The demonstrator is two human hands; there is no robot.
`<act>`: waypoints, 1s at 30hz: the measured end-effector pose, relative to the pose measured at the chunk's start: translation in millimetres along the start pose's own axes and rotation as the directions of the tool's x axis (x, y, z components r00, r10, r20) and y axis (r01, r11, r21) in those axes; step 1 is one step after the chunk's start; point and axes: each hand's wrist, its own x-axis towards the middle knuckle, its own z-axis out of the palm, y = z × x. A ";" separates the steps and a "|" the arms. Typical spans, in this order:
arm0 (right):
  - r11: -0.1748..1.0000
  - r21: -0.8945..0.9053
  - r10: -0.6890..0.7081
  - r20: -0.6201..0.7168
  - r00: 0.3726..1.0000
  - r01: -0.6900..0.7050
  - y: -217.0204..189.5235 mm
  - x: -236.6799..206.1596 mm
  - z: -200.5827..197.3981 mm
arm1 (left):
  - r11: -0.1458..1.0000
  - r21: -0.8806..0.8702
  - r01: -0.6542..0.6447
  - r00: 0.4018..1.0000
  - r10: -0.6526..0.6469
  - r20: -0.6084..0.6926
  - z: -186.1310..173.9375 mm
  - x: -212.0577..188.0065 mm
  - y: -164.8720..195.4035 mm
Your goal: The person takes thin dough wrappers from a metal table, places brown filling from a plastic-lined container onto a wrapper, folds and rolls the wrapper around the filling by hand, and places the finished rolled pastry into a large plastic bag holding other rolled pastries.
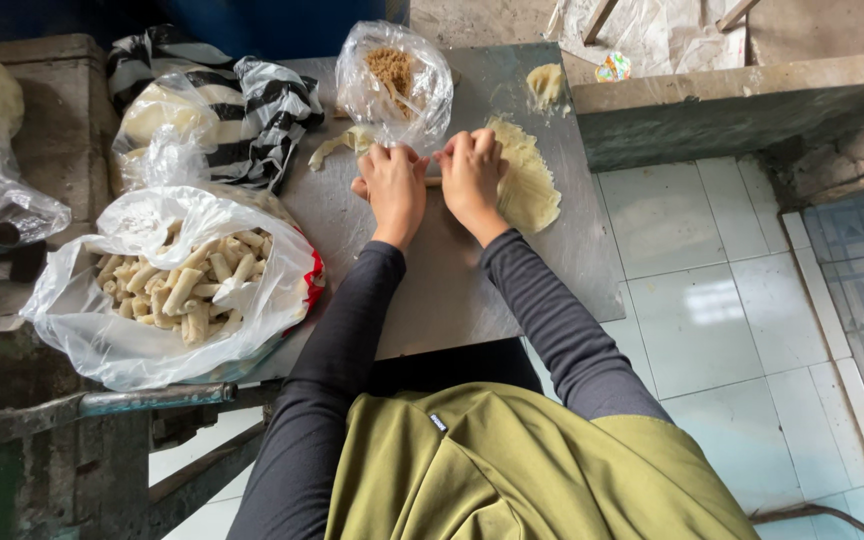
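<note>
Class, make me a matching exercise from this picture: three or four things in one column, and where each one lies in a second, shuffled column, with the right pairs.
Things
1. left hand
2. bag of rolled sticks
3. bag of brown crumbs
4. flat dough sheets

Places
a. beyond both hands, at the board's far edge
b. under and beside the right hand
c. on the thin roll, touching the right hand
d. left of the metal board

Pairs: 1-c, 2-d, 3-a, 4-b

One head-worn camera looks steeply down from close above the grey desk [452, 290], facing twelve o'clock; the tiled floor [712, 300] fills three to five o'clock.
</note>
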 end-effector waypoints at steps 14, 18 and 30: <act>0.961 0.277 0.041 -0.137 0.990 -0.002 50.4 -64.3 -127.5 | 0.946 -0.007 -0.323 0.929 0.315 -0.194 -182.4 -67.3 48.5; 0.952 0.295 0.113 -0.111 0.987 -0.076 51.4 -69.9 -131.4 | 0.977 0.167 -0.130 0.781 0.205 -0.590 -256.5 -83.2 27.3; 0.969 0.229 -0.141 0.195 0.971 0.095 38.1 -66.5 -169.4 | 0.963 0.225 -0.150 0.943 0.208 -0.260 -245.9 -69.4 40.5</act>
